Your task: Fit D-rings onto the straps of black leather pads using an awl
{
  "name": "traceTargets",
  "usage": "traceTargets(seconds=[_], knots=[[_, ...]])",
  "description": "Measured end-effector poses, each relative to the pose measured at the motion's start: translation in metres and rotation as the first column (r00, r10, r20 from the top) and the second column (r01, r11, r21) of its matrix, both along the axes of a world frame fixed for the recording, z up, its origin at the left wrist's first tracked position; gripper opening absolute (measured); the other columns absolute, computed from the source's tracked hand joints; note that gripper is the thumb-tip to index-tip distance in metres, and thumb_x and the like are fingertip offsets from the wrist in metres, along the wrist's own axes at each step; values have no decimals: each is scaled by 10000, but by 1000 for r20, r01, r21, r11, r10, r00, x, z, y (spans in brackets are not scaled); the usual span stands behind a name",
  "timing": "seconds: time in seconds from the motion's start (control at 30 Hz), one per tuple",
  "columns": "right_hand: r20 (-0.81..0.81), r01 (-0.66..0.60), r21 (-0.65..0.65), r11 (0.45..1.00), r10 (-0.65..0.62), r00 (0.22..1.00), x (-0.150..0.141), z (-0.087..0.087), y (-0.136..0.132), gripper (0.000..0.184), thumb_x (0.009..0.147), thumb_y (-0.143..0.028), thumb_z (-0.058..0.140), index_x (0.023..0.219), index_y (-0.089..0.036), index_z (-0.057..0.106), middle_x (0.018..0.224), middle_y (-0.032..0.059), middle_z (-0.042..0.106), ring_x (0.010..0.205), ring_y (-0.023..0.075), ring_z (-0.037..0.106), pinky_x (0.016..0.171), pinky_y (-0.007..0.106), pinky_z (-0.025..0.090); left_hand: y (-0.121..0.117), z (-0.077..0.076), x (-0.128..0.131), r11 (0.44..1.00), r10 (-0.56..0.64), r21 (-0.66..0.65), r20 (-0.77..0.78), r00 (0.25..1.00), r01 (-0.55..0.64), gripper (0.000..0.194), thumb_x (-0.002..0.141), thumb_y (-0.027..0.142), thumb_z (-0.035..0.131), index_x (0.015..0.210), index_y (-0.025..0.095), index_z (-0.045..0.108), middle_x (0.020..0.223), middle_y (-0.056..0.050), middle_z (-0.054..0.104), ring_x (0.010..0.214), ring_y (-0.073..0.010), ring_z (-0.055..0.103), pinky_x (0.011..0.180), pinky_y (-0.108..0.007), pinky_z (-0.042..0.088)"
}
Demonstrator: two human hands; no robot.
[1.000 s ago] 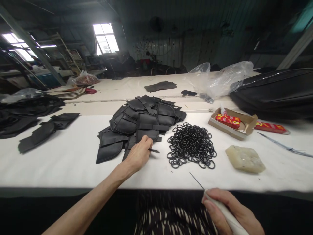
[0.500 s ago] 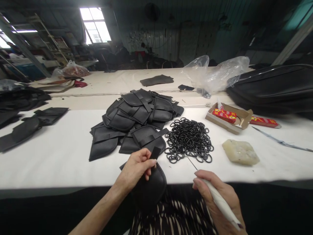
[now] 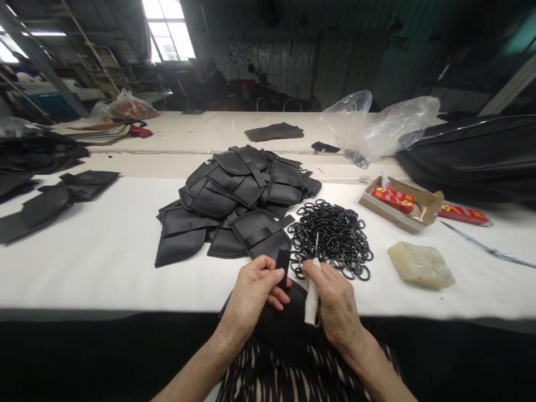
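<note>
My left hand [image 3: 256, 290] is closed on a black leather piece [image 3: 285, 326] at the near table edge, pinching its strap [image 3: 283, 260] upright. My right hand [image 3: 333, 301] is closed round a white-handled awl [image 3: 312, 298], its thin metal point sticking up toward the strap. Both hands meet over the piece, just in front of a heap of black D-rings [image 3: 330, 237]. Behind them lies a pile of similar black leather pieces [image 3: 234, 206].
A waxy yellowish block [image 3: 421, 265] lies to the right. A cardboard tray with red packets [image 3: 402, 204] sits behind it. Clear plastic bags [image 3: 377, 131] and a large black bag [image 3: 473, 153] are at the back right. More black pieces [image 3: 50, 204] lie at the left.
My left hand pulled one leather piece off the pile to the table's near edge. My right hand brought the awl up and left until it met the strap.
</note>
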State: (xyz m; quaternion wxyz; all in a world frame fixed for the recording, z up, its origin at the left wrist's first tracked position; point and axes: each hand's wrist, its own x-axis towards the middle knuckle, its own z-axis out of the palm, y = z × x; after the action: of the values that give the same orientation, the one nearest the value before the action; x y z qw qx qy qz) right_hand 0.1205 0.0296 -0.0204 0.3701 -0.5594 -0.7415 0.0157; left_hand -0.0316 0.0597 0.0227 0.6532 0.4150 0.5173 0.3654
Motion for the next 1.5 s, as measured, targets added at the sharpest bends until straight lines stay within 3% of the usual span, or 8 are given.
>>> traceTargets(seconds=[0.17,0.37,0.5,0.83,1.07,1.3,1.5], knots=[[-52,-56,-36,998,54,997,4,-1,0,199,872,-79,422,919,-160,597,738,48,567,666,183,542,599,271,404,-3,-3,6,998,-27,58,-112,993,34,130,725,259,585,733,187,477,614,-7,649,423,-123,585,334,-168,406],[-305,-32,-33,999,20,952,11,-3,-3,167,880,-147,448,984,-190,571,858,49,613,764,176,590,647,260,454,-5,-5,4,997,-17,76,-165,986,29,136,741,261,574,795,141,608,420,33,553,286,-77,432,319,-159,303],[-522,-37,-138,990,-41,852,12,12,-1,85,853,-203,512,909,-208,577,834,9,616,734,158,594,626,235,454,-7,-3,4,993,-29,103,-193,981,50,173,753,271,567,834,131,629,424,30,561,288,-70,419,347,-163,286],[-648,-20,-274,962,-169,743,7,47,2,83,806,-294,572,805,-213,554,762,-8,599,647,151,578,619,254,451,-7,-12,3,988,-76,120,-201,977,101,284,789,291,525,977,100,621,415,47,535,304,-69,403,353,-164,303],[-475,-103,-312,945,-61,878,12,40,1,55,851,-259,495,839,-225,537,739,-20,549,705,155,532,646,250,397,-8,-10,2,983,-82,145,-202,976,113,254,791,281,533,944,117,652,401,59,498,331,-68,415,367,-158,331],[-439,-117,-377,919,-66,896,12,44,1,74,869,-278,490,840,-221,529,710,-23,560,655,145,521,598,244,387,-8,-17,-1,958,-139,218,-216,966,187,235,813,274,527,937,145,678,416,64,473,361,-70,427,375,-157,347],[-464,-235,-437,868,6,886,20,52,-3,61,840,-218,501,893,-239,522,764,-29,568,660,136,542,595,236,405,-8,-23,-5,931,-168,288,-211,963,226,219,831,284,526,906,162,692,435,60,472,378,-70,432,396,-166,362]])
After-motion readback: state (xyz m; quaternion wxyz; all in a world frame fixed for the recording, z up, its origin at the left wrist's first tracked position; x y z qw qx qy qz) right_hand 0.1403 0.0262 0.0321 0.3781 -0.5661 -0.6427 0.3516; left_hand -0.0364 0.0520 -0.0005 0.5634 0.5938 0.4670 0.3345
